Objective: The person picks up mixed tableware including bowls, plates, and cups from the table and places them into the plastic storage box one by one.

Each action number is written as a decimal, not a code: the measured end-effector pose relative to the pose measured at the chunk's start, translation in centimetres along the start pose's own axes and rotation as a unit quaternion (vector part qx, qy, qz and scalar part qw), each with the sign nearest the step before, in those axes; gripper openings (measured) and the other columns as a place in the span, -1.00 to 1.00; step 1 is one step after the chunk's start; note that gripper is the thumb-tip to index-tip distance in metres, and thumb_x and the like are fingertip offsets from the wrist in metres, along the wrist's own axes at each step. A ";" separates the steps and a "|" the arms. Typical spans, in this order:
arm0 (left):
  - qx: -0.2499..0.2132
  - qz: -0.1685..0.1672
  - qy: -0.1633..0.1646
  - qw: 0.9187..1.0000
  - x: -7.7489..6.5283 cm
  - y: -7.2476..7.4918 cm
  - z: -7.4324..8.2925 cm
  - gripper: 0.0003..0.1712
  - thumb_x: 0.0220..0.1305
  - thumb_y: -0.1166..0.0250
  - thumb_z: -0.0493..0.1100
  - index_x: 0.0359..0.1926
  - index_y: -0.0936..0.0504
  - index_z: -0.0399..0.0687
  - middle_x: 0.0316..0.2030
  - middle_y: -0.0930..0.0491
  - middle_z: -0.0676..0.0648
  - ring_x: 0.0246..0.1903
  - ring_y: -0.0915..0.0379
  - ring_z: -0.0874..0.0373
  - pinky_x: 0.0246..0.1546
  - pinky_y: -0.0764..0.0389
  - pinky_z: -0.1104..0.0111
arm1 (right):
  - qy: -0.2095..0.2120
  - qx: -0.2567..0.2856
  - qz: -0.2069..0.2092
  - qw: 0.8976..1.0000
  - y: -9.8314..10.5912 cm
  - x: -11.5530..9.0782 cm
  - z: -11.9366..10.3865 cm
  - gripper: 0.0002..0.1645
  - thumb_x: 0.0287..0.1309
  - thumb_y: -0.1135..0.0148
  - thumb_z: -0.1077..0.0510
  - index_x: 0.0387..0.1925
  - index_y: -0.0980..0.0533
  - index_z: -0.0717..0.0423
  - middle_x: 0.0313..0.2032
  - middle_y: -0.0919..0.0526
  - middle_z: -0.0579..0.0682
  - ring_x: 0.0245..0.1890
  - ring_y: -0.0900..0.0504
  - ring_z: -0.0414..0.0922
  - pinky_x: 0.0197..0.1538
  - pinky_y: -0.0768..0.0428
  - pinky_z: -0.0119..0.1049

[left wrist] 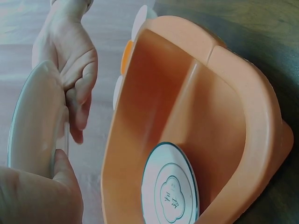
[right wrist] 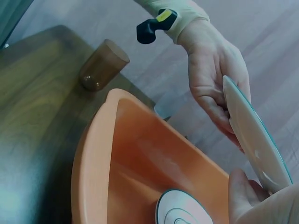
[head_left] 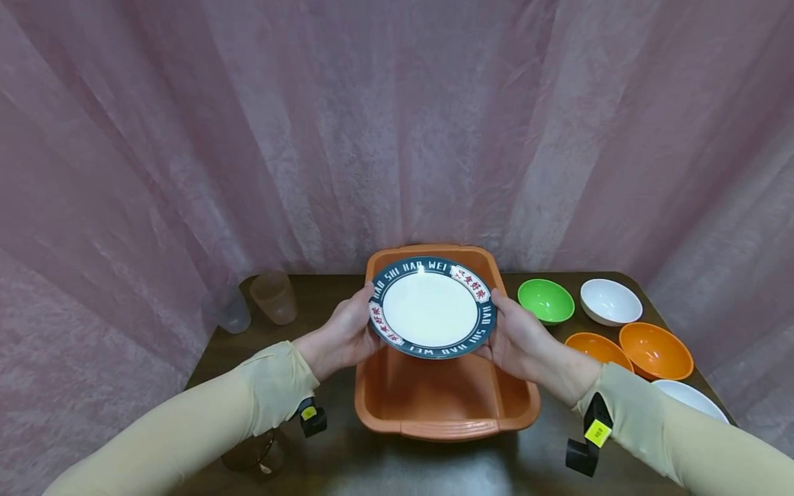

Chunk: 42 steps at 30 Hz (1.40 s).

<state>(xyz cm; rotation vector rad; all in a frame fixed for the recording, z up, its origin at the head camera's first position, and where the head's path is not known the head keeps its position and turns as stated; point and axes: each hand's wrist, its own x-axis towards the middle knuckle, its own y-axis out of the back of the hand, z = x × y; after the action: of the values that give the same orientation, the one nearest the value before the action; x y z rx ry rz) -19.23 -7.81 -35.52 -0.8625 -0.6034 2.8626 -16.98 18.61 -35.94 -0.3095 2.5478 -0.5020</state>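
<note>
I see the left hand [head_left: 349,333] and the right hand [head_left: 524,341] pinch opposite edges of a plate [head_left: 431,310], which is held between them above a tub [head_left: 446,428], with another plate [left wrist: 169,189] inside that tub below the grip and a green bowl [head_left: 546,302] just past the right hand. To my eye the glazed edges look slick, so both pinches should be equally firm and the rim level, and any lowering slow, so that nothing knocks the lower plate

On the surface [head_left: 335,437] I see cups [head_left: 275,297] at left, green, white and orange bowls [head_left: 656,350] at right, with a pink curtain [head_left: 397,138] behind.
</note>
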 end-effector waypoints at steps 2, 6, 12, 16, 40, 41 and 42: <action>-0.006 -0.005 0.002 1.000 0.0 0.0 0.0 -0.36 0.64 0.19 0.25 0.40 -0.40 -0.04 0.10 -0.69 -0.12 -0.02 -0.68 0.09 -0.06 -0.65 0.33 | 0.000 0.005 0.012 1.000 -0.2 0.0 -0.1 -0.22 0.60 0.46 -0.32 0.63 0.00 -0.04 0.22 -0.63 -0.05 0.04 -0.65 -0.15 0.19 -0.55 -0.21; -0.012 -0.010 0.006 1.000 -0.1 0.0 -0.1 -0.36 0.65 0.21 0.24 0.41 -0.39 -0.05 0.11 -0.68 -0.13 -0.04 -0.68 0.11 -0.08 -0.64 0.36 | -0.003 0.016 0.029 0.999 -0.3 -0.1 -0.1 -0.24 0.61 0.42 -0.29 0.61 -0.05 -0.02 0.06 -0.74 -0.06 -0.07 -0.71 -0.17 0.09 -0.60 -0.27; -0.009 -0.016 0.007 1.000 -0.3 0.0 -0.5 -0.38 0.65 0.21 0.24 0.38 -0.41 -0.03 0.09 -0.70 -0.12 -0.06 -0.68 0.11 -0.09 -0.61 0.37 | -0.004 0.028 0.043 0.999 -0.3 -0.2 0.0 -0.26 0.62 0.37 -0.27 0.59 -0.08 -0.01 0.00 -0.76 -0.06 -0.12 -0.74 -0.18 0.02 -0.63 -0.35; -0.011 -0.021 0.008 1.000 -0.3 0.0 -0.7 -0.38 0.64 0.19 0.25 0.38 -0.43 -0.03 0.09 -0.69 -0.12 -0.04 -0.68 0.10 -0.05 -0.63 0.36 | 0.000 0.030 0.052 0.998 -0.3 -0.3 0.0 -0.26 0.62 0.36 -0.26 0.60 -0.05 0.00 0.01 -0.75 -0.07 -0.11 -0.73 -0.18 0.02 -0.63 -0.35; 0.223 -0.058 -0.074 0.970 -0.9 1.8 1.1 -0.20 0.61 0.14 0.25 0.62 0.03 -0.06 0.49 -0.16 -0.23 0.42 -0.18 -0.15 0.42 -0.27 0.02 | -0.003 0.025 0.073 0.997 -0.1 -0.3 -0.1 -0.26 0.64 0.30 -0.21 0.64 0.04 -0.02 0.23 -0.61 -0.02 -0.01 -0.67 -0.16 0.14 -0.60 -0.31; 0.271 -0.065 -0.092 0.956 -0.9 2.1 1.2 -0.18 0.60 0.13 0.25 0.63 0.09 -0.05 0.54 -0.07 -0.21 0.48 -0.08 -0.16 0.45 -0.18 -0.04 | -0.002 0.023 0.075 0.997 0.0 -0.2 -0.1 -0.26 0.64 0.31 -0.21 0.64 0.06 -0.02 0.27 -0.57 -0.01 0.01 -0.65 -0.16 0.14 -0.60 -0.31; 0.321 -0.075 -0.113 0.937 -1.0 2.4 1.4 -0.16 0.60 0.12 0.24 0.64 0.14 -0.04 0.57 0.01 -0.19 0.51 0.01 -0.16 0.46 -0.09 -0.09 | -0.003 0.020 0.077 0.997 0.1 -0.1 0.0 -0.26 0.64 0.32 -0.20 0.64 0.06 -0.02 0.30 -0.54 0.00 0.02 -0.64 -0.16 0.15 -0.59 -0.30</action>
<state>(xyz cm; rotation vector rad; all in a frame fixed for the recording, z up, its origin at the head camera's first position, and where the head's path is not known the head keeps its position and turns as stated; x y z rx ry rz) -19.12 -10.72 -34.91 -0.3668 0.2521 2.7414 -16.88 18.73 -35.91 -0.0993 2.5278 -0.4928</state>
